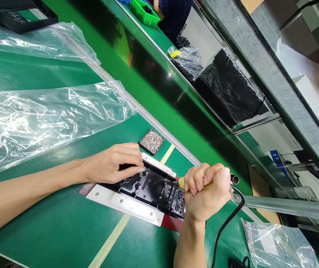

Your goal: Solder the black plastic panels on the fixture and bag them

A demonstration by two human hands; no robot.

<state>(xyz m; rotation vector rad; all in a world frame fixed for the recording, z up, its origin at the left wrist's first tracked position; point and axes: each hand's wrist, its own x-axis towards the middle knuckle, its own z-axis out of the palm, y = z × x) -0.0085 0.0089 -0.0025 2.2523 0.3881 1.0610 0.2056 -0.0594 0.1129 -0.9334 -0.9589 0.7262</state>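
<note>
Green worktop, grey metal beam

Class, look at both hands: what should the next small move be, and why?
The left hand should probably draw its fingertips back before the corded tool shifts toward them: the right hand grips it, its tip pointed at the black part, where those bare fingertips also are.

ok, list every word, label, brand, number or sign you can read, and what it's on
No legible text.
Yellow label on wrapped bundle: too small to read.
White patch on clear bag: any print unreadable.
Black housing: no legible marks.
</note>
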